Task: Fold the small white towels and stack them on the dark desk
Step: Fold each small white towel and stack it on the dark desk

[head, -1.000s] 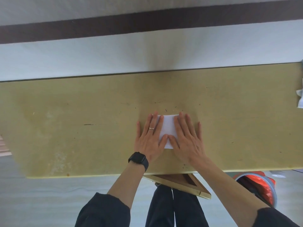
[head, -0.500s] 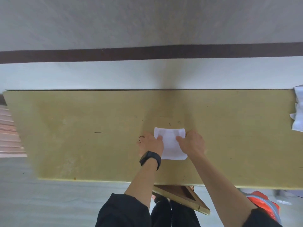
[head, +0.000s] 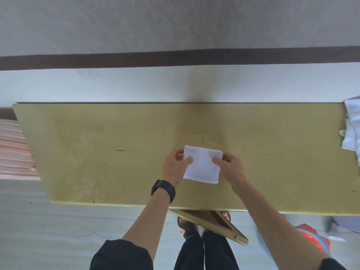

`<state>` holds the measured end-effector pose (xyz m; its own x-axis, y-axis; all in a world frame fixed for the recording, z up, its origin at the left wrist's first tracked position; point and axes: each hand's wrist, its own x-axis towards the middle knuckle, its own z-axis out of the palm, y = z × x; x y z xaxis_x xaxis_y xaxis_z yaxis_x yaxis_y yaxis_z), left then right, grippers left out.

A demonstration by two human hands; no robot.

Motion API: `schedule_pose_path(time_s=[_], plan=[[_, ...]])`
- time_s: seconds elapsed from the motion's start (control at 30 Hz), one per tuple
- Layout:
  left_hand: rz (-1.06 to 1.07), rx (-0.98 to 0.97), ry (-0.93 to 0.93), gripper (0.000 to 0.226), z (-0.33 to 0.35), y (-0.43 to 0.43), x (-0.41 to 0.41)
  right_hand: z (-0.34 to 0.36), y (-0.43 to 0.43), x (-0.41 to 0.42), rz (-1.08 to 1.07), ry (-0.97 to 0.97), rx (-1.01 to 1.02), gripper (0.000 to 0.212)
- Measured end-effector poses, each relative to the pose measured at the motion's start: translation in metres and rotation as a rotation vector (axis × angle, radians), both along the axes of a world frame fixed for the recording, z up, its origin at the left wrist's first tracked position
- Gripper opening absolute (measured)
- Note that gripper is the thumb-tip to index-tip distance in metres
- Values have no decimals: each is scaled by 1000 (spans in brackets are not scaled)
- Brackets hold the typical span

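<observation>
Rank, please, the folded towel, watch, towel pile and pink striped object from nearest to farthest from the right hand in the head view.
1. Folded towel: pinched by the right hand, centre.
2. Watch: on the left wrist.
3. Towel pile: at the right end of the desk.
4. Pink striped object: beyond the desk's left end.

The towel (head: 202, 166) is soft white cloth – matt, faintly nubbly; the table (head: 97, 152) is smooth, scuffed yellowish board.

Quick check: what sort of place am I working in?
Likely a plain indoor work room: worn wooden desk, grey wall with a dark strip, heap of white towels at the desk's right end.
</observation>
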<state>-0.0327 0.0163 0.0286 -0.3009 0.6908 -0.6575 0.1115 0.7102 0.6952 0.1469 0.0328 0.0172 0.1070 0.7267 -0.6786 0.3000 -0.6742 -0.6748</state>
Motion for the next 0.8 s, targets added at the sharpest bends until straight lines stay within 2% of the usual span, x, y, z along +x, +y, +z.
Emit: schedule_pose_path(time_s=[0.2,0.47,0.53,0.7,0.8], plan=[[-58,216,41,33,82,-5,-26,91,-3,4,91,-36,291,12],[-84,607,114,14,256,-24,-67,263,3,-19,183,-10,700,13],[-49,719,174,11,296,-35,-75,304,1,-37,231,13,841,7],[152,940,351,18,381,-85,-86,383,-23,-91,305,61,1181,15],[273,1029,461,17,410,-129,-86,406,-48,-116,349,98,1276,15]])
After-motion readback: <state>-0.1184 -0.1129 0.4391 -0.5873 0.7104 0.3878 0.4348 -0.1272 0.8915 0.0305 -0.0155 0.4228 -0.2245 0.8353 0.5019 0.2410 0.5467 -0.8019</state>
